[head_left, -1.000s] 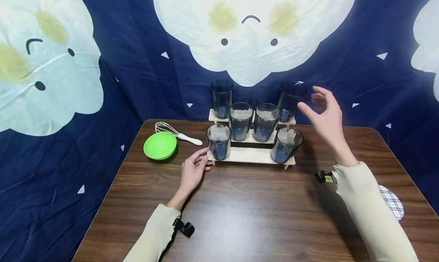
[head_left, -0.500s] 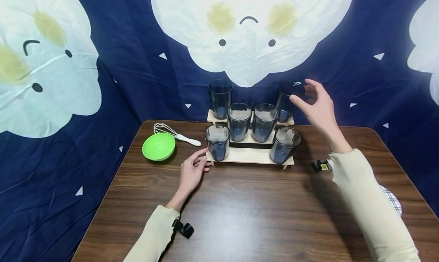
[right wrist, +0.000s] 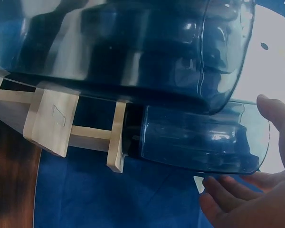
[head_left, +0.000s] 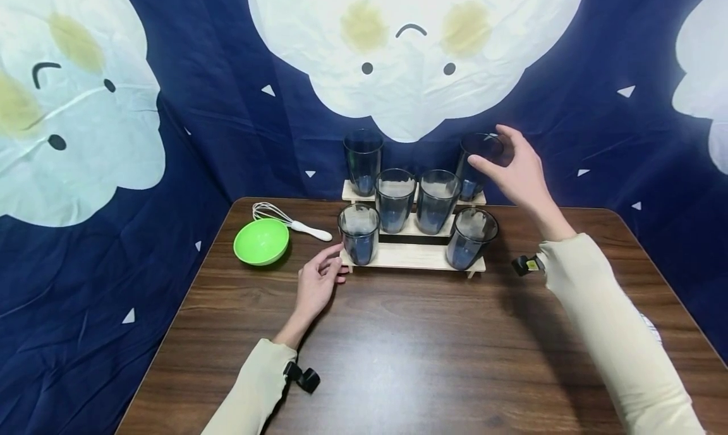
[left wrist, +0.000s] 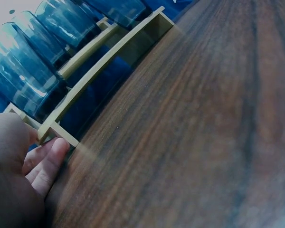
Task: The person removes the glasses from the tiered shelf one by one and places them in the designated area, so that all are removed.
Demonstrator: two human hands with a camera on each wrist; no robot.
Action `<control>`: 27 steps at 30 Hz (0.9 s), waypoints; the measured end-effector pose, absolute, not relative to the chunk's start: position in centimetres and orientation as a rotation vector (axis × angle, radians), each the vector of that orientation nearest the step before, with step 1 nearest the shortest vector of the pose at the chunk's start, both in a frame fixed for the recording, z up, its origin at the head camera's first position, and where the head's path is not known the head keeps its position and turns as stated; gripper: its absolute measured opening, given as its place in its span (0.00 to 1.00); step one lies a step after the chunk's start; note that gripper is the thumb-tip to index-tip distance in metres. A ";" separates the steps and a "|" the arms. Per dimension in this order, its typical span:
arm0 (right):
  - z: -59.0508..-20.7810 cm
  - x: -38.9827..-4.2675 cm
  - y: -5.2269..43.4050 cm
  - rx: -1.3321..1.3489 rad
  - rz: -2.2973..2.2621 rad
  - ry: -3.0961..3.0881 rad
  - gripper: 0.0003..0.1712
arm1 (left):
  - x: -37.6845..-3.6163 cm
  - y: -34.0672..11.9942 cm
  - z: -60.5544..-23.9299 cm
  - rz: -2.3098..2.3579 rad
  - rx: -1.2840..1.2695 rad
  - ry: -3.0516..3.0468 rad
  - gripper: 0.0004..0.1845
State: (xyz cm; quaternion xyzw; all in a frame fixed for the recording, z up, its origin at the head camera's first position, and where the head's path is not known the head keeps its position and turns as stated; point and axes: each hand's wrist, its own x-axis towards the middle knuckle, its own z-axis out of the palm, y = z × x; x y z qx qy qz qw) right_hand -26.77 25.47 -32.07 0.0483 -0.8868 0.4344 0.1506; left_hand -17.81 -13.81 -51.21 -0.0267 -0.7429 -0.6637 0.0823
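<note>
A stepped wooden rack (head_left: pixel 418 256) holds several dark, clear glasses on its tiers. My left hand (head_left: pixel 316 289) grips the rack's front left end; in the left wrist view its fingertips (left wrist: pixel 54 152) curl beneath the end board. Just above that hand stands the front left glass (head_left: pixel 359 236). My right hand (head_left: pixel 520 172) is at the upper part of the back right glass (head_left: pixel 471 163), thumb and fingers spread around it. In the right wrist view the fingers (right wrist: pixel 225 190) are beside this glass (right wrist: pixel 199 140); whether they touch it I cannot tell.
A green bowl (head_left: pixel 261 242) and a white-handled whisk (head_left: pixel 309 230) lie left of the rack on the wooden table (head_left: pixel 432 353). The front right glass (head_left: pixel 473 236) and two middle glasses (head_left: pixel 395 201) stand close to the right hand's glass. Blue patterned cloth hangs behind.
My right hand has moved left and slightly up, from beside the back right glass to around its upper part. The left hand stays at the rack's end.
</note>
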 end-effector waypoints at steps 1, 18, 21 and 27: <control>-32.0 -26.8 25.5 0.143 1.247 -2.552 0.53 | -17.9 -13.8 -51.2 -1.985 -0.083 -2.216 0.18; -31.8 -27.5 25.5 0.116 1.374 -2.548 0.47 | -17.9 -14.0 -51.1 -1.997 -0.062 -2.225 0.18; -31.9 -27.3 25.5 0.095 1.362 -2.543 0.47 | -17.8 -14.0 -51.2 -1.993 -0.066 -2.230 0.18; -32.0 -27.2 25.3 0.065 1.332 -2.508 0.46 | -17.7 -13.9 -51.1 -1.998 -0.068 -2.225 0.18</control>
